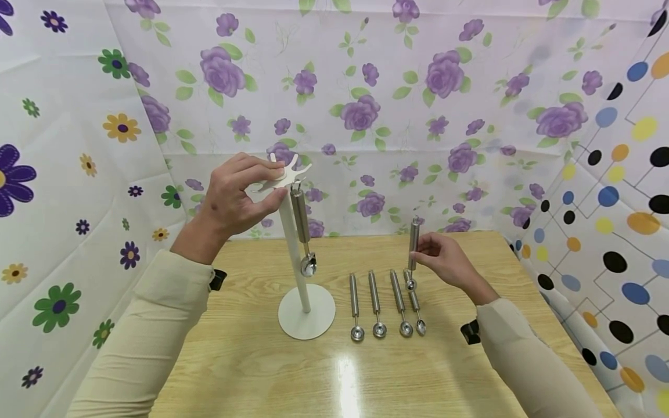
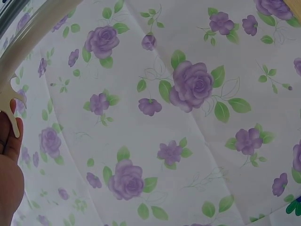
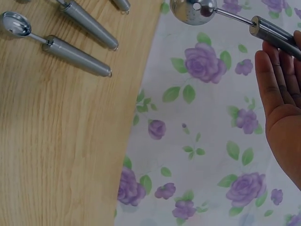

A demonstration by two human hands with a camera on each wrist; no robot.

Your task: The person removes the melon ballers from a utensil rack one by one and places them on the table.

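Observation:
My left hand (image 1: 237, 188) pinches the hooked top of a white stand (image 1: 294, 173), thumb below and fingers above. From one of its hooks hangs a metal melon baller (image 1: 300, 216), bowl downward beside the pole. On the right, my right hand (image 1: 444, 259) holds another melon baller (image 1: 414, 239) by its steel handle, nearly upright, bowl low. A small hole shows in that bowl (image 3: 193, 10) in the right wrist view. Several more steel scoops (image 1: 374, 293) lie side by side on the table, handles pointing away; the held one overlaps the rightmost scoop (image 1: 414, 301).
The stand's round white base (image 1: 292, 325) rests on the wood-grain table (image 1: 251, 360), left of the row of scoops. A purple-flowered cloth (image 1: 324, 110) hangs behind the table. Patterned cloths flank it, with flowers (image 1: 57, 313) at left and coloured dots (image 1: 622, 261) at right.

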